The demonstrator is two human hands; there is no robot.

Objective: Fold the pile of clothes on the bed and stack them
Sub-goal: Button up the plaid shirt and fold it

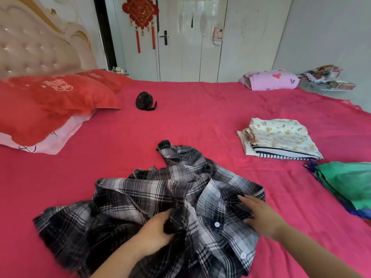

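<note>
1. Done, as far as I can judge: a stack (281, 137) of folded clothes lies on the bed (200, 117), beyond the shirt and to its right, well apart from it. A floral piece is on top and a striped one shows under it
2. In hand: the plaid shirt (160, 197) lies crumpled on the bed just in front of the person, not yet folded. One sleeve trails off on its far side and the buttons show near its right edge
3. The left hand (154, 231) is at the middle of the shirt, fingers curled round a bunched fold of dark cloth
4. The right hand (261, 215) lies on the right part of the shirt, fingers straight and flat on the fabric, gripping nothing
5. This step looks barely begun: the shirt has to be spread flat, folded, then carried to the stack
6. A green cloth (349, 181) lies right of the shirt with blue cloth under it. The picture edge cuts it off, so I cannot tell whether it is folded or waiting
7. A pink bundle (269, 80) sits far beyond the shirt at the bed's far side; whether it belongs to the pile I cannot tell
8. Overall: at least two pieces stacked, at least one left
</note>
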